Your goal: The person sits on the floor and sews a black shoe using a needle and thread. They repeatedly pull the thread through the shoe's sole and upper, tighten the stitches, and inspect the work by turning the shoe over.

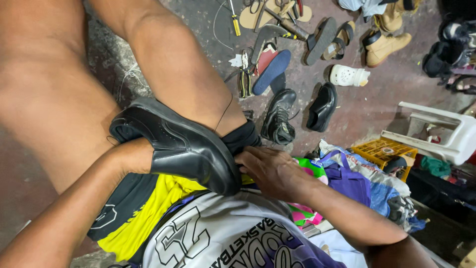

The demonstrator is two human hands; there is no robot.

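Both hands work on a black leather shoe [181, 149] lying across the person's lap, on the thigh just above the yellow and black shorts [144, 208]. Left hand [131, 156] is pushed inside the shoe's opening, so whether its fingers are curled or spread cannot be told. Right hand [270, 171] lies half open at the shoe's toe end, fingertips touching the leather and the dark cloth beside it.

Just right of the lap sits a heap of coloured fabric with a purple bag [349, 178] on top. Beyond it, a yellow plastic crate [384, 149] holds some small dark items too indistinct to name, and a white plastic chair [436, 131] lies tipped over beside it.

Farther out on the concrete floor [377, 99] stand two more black shoes [280, 116], well apart from the lap, then one white clog [349, 76], a blue insole [272, 72], one tan boot [386, 47], sandals and scattered hand tools [270, 32] near the far edge.
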